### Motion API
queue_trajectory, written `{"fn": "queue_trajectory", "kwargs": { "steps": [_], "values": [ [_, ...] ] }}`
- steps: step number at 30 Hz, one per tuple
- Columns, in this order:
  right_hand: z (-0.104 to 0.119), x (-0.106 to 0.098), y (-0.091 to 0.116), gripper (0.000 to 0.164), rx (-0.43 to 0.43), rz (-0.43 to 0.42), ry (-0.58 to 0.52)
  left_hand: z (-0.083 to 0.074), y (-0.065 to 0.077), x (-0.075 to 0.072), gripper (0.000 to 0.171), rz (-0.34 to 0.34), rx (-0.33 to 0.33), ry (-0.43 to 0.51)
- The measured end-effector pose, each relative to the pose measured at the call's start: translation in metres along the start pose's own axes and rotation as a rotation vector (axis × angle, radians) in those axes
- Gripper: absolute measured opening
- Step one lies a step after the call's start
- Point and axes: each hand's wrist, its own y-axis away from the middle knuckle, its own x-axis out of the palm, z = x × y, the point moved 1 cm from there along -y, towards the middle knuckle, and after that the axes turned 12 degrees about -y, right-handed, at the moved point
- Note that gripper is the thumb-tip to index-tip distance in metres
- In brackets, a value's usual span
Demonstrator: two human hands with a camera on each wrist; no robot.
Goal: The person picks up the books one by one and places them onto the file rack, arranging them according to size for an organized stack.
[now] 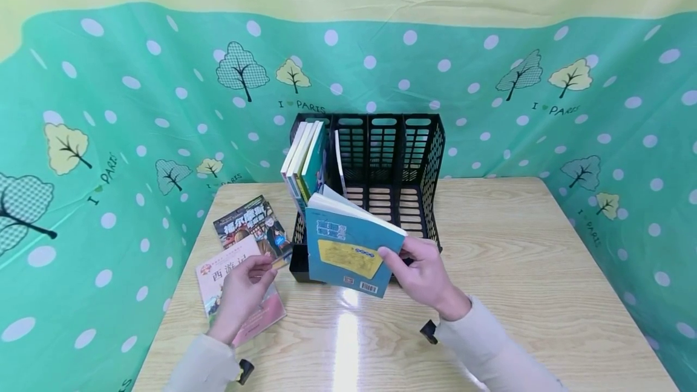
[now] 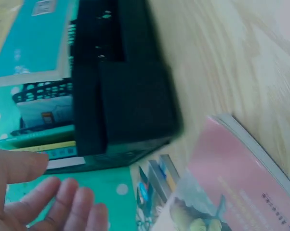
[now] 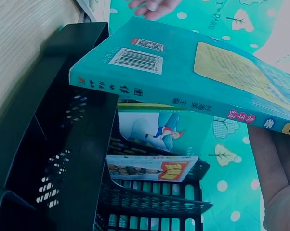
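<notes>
We see the right hand (image 1: 427,274) holding a teal paperback book (image 1: 348,250) upright in front of the black file rack (image 1: 422,156). Its thumb lies across the back cover near the right edge, while the other fingers (image 1: 419,245) curl behind the pages, so the book is pinched between thumb and fingers. The book tilts a little, its barcode corner low over the rack's front lip and its pages fanning slightly at the top. In the right wrist view the same book (image 3: 183,72) hangs above the rack's (image 3: 63,144) open front, spine towards the camera.

The left hand (image 1: 242,292) hovers over a pink book (image 1: 218,277) that lies flat on the tabletop (image 1: 544,271). Its fingers are loosely spread and relaxed, gripping nothing; whether they touch the pink cover we cannot tell. In the left wrist view the fingers (image 2: 63,202) are open, with the pink book (image 2: 241,183) beside the rack's corner (image 2: 125,96).

A darker illustrated book (image 1: 253,225) lies just behind the pink one, partly under it. Several books (image 1: 305,159) stand upright in the rack's leftmost compartment.
</notes>
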Motion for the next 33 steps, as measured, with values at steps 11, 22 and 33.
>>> {"fn": "queue_trajectory", "kwargs": {
  "steps": [11, 22, 33],
  "values": [
    [0.004, -0.011, -0.005, 0.028, 0.060, -0.015, 0.049, 0.015, -0.007, 0.003, 0.041, 0.006, -0.010, -0.306],
    [0.006, -0.028, -0.019, 0.026, 0.078, -0.004, 0.101, 0.031, -0.014, 0.012, 0.060, 0.021, -0.028, -0.485],
    [-0.004, -0.043, -0.026, 0.032, 0.161, 0.025, 0.173, 0.042, -0.019, 0.023, 0.065, 0.007, -0.047, -0.630]
  ]
}}
